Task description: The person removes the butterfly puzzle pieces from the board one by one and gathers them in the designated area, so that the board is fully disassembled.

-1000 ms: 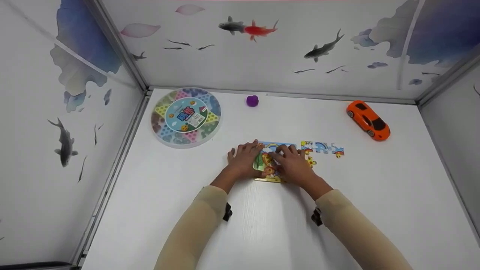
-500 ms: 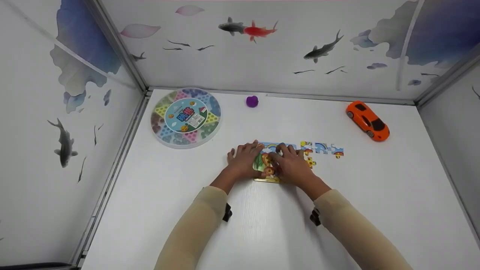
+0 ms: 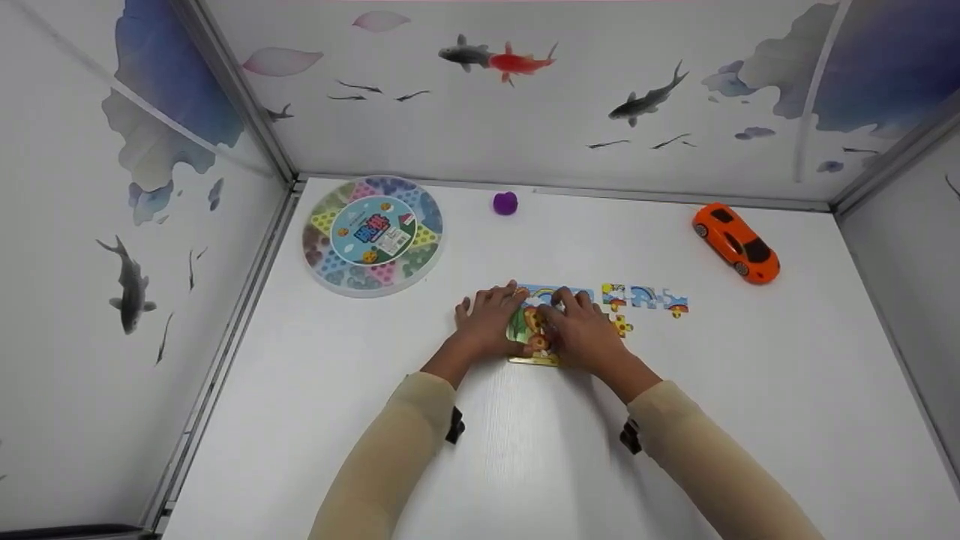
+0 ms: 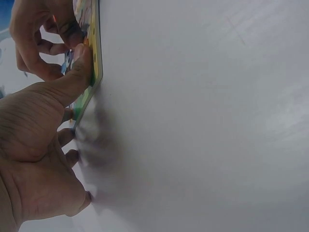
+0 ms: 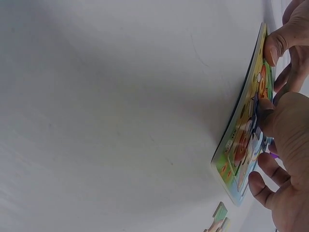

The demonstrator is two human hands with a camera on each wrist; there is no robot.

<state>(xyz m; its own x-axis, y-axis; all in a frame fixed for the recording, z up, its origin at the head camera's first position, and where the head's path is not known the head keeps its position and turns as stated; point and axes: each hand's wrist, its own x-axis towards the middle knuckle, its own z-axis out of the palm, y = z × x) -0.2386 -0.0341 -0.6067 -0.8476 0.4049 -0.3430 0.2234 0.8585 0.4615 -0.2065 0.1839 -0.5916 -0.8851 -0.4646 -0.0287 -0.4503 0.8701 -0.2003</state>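
A cartoon jigsaw puzzle in a thin board lies flat on the white table, partly hidden under both hands. My left hand rests at its left side. The straight left thumb presses on the picture near the yellow front edge, and the other fingers spread along the side. My right hand is over the right half, fingers bent. Its thumb and index finger pinch at a puzzle piece on the board, mostly hidden by the fingers. Loose puzzle pieces lie just right of the board.
A round Chinese checkers set lies at the back left. Near the back edge sits a small purple object. An orange toy car stands at the back right. Printed wall panels enclose the table at the back and sides.
The right hand has shifted very slightly at the same spot over the puzzle. The left hand and the loose pieces keep their places.
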